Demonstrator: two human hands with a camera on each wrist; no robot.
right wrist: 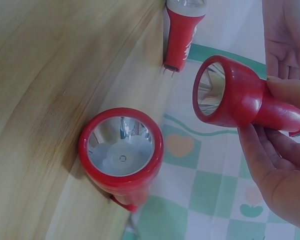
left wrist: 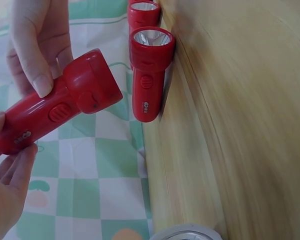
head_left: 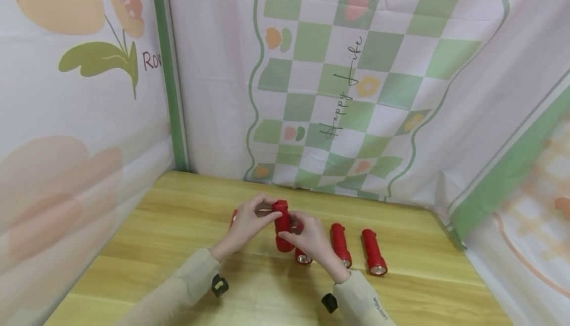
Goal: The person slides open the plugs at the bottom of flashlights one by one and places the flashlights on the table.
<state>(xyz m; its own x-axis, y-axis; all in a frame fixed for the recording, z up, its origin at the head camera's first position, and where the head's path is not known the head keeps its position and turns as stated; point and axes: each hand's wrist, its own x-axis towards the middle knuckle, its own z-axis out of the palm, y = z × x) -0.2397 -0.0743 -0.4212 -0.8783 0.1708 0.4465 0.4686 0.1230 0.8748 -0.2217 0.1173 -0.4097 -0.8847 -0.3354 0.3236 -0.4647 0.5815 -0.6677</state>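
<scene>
A red flashlight (head_left: 282,223) is held up off the table between both hands, its lens end toward the person. My left hand (head_left: 249,223) pinches its tail end between thumb and fingers. Near the lens end, my right hand (head_left: 310,239) grips the body with its thumb across it. The left wrist view shows the slide switch (left wrist: 60,112) on the held flashlight's side. In the right wrist view, its silvery reflector (right wrist: 211,89) faces sideways. Another red flashlight (head_left: 304,257) lies right beneath the right hand, which partly hides it.
To the right lie two more red flashlights (head_left: 340,242) (head_left: 374,253), lenses toward the person. A red-and-white flashlight (right wrist: 182,37) with two metal prongs lies left, mostly behind the left hand in the head view. Printed curtains (head_left: 213,93) enclose the wooden table (head_left: 191,202).
</scene>
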